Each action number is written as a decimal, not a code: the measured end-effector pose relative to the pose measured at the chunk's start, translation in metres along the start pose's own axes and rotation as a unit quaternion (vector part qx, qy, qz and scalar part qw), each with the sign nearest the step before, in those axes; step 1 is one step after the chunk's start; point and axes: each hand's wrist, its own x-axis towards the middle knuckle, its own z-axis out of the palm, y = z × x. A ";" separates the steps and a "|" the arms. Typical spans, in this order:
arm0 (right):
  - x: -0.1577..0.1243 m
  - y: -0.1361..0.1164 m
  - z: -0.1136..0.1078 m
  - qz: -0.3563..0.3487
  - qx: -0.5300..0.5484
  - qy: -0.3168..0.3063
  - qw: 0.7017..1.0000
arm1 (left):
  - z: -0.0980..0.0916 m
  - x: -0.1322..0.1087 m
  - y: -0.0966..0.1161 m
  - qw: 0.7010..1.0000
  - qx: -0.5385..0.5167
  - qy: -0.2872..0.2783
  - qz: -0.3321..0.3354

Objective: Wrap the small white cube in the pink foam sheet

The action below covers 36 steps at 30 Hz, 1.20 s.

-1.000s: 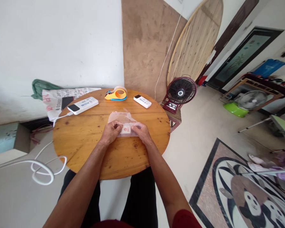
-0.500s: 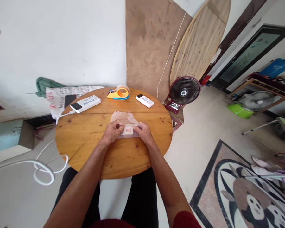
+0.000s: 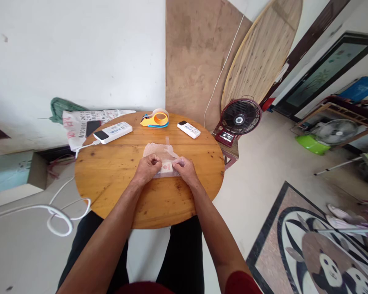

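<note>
A sheet of clear bubble wrap [image 3: 155, 150] lies on the round wooden table [image 3: 110, 179], with a small white packet with red print [image 3: 167, 167] on or within its near part. My left hand [image 3: 147, 168] is closed at the packet's left side, thumb and fingers pinching the wrap. At the right side, my right hand [image 3: 185, 168] pinches the wrap's edge between thumb and fingers. A thin see-through strip [image 3: 167, 141] shows at the far edge of the wrap; what it is made of I cannot tell.
An orange and blue tape dispenser [image 3: 155, 119] stands at the table's far side, between two white power-bank-like devices, one at left [image 3: 115, 132] with a white cable [image 3: 88, 145], one at right [image 3: 188, 129]. A dark red fan [image 3: 239, 118] stands beyond the right edge.
The camera view has shifted slightly. A thin see-through strip now shows beyond the wrap's far edge. Both hands keep nearly the same place and pinch.
</note>
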 end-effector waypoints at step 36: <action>-0.005 -0.005 0.006 -0.258 -0.237 -0.054 0.935 | -0.027 -0.015 0.019 0.978 0.204 0.000 -0.036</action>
